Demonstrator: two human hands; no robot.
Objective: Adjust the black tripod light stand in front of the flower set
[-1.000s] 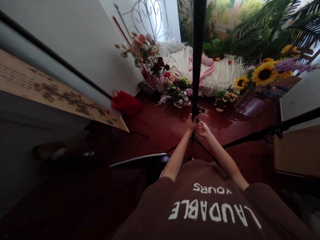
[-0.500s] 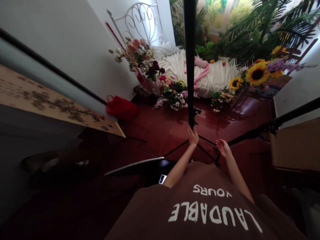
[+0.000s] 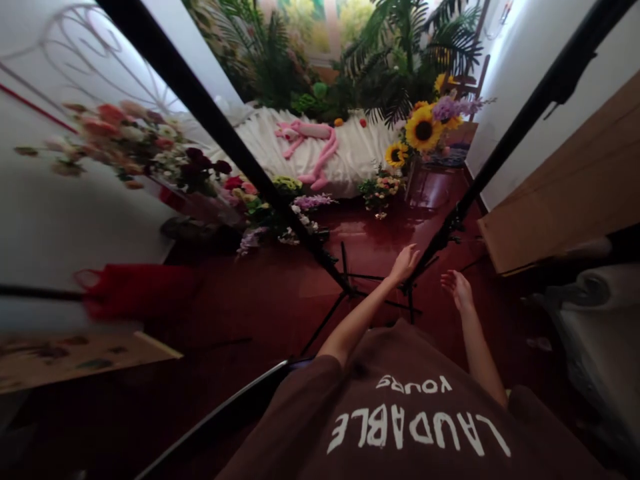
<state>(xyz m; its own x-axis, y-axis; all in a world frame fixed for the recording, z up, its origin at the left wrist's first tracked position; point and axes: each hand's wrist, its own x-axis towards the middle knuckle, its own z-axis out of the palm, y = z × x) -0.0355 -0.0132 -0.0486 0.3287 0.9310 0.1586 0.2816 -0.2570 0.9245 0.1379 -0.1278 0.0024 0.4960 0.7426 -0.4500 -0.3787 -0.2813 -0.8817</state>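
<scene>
Left hand (image 3: 404, 262) is reaching out open-fingered, just beside the right-hand black stand pole (image 3: 505, 150) near its leg hub, gripping nothing. Right hand (image 3: 457, 288) is hovering open over the red floor (image 3: 280, 300), near that stand's spread legs.

— What sort of room is it?
— A narrow one with a glossy dark red floor (image 3: 280, 293) that mirrors the light. White walls (image 3: 45, 213) close it in on both sides.

— And the far end?
— A white cloth (image 3: 350, 150) lies heaped there with a pink plush (image 3: 310, 143) on it, palm fronds (image 3: 400, 47) and a painted backdrop (image 3: 320, 20) behind. Sunflowers (image 3: 423, 127) stand to the right, mixed bouquets (image 3: 150, 143) along the left wall.

— Any furniture?
— A white scrolled metal frame (image 3: 60, 40) leans at the left, a brown board (image 3: 565, 180) at the right. A red bag (image 3: 135, 293) sits on the floor by the left wall.

— The light?
— Bright at the far end, dim close by.
</scene>
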